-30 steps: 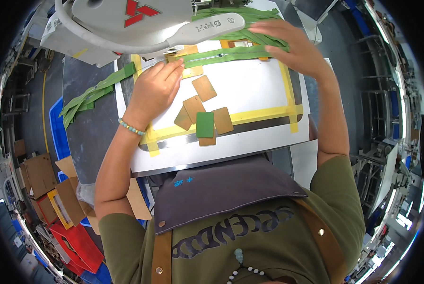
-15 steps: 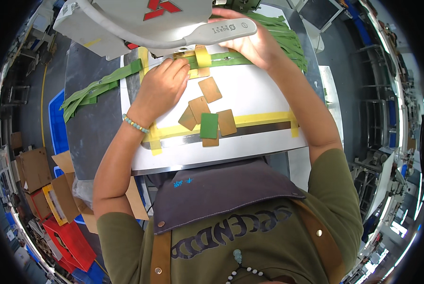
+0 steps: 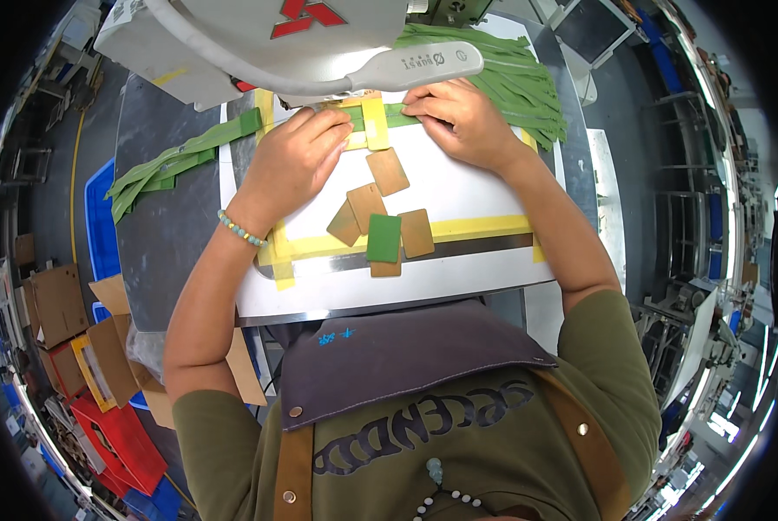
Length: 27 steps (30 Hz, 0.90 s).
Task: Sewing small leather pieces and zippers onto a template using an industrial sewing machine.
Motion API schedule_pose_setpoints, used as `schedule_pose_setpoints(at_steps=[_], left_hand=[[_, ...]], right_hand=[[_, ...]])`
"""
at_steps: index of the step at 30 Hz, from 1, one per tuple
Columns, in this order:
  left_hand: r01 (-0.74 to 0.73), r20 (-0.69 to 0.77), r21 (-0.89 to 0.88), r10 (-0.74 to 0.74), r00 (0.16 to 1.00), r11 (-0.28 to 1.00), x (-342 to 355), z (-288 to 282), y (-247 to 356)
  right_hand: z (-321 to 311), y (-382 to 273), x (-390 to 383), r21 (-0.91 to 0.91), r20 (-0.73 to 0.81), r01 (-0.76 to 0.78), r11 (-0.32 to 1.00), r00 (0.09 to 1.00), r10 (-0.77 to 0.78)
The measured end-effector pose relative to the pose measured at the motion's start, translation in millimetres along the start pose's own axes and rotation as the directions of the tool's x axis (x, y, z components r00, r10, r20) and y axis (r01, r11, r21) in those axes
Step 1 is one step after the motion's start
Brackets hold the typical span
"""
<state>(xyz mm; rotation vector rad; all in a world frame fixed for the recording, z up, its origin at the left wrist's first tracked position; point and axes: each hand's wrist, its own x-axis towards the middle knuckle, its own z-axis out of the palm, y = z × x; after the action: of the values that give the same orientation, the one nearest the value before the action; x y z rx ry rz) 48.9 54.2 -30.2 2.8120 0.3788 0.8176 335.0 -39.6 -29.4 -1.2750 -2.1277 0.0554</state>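
My left hand [image 3: 306,152] has its fingers bent and pressed on the left part of a green zipper strip [image 3: 354,120], just below the white machine head [image 3: 276,43]. Across the strip lies an upright yellow band [image 3: 376,126]. My right hand [image 3: 458,122] pinches the strip to the right of that band. Below them, several tan cards [image 3: 387,171] and a green card [image 3: 384,238] lie on the white, yellow-taped board [image 3: 458,187]. A grey handle-like piece [image 3: 415,65] on a hose crosses above the strip.
A pile of green strips [image 3: 519,87] covers the table's back right; more strips [image 3: 163,161] lie at the left on the grey tabletop [image 3: 172,269]. Left of the table are a blue bin [image 3: 102,226], cardboard boxes [image 3: 59,304] and a red container [image 3: 120,443].
My right hand went up behind the grey handle, then came down to the strip right of centre. A yellow band now lies across the strip. My left hand stayed at the strip.
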Motion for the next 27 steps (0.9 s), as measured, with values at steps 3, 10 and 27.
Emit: schedule_pose_setpoints(at_steps=[3,10,27], left_hand=[[-0.012,0.013,0.018,0.012,1.000,1.000,1,0,0],[-0.042,0.023,0.069,0.040,0.999,0.997,-1,0,0],[0.062,-0.021,0.023,-0.061,0.998,0.998,-18,-17,2]], right_hand=[[-2,1,0,0.000,0.001,0.011,1.000,1.000,-0.011],[0,1,-1,0.007,0.025,-0.024,1.000,0.999,0.024],[26,-27,9,0.044,0.183,0.146,0.988,0.971,-0.152]])
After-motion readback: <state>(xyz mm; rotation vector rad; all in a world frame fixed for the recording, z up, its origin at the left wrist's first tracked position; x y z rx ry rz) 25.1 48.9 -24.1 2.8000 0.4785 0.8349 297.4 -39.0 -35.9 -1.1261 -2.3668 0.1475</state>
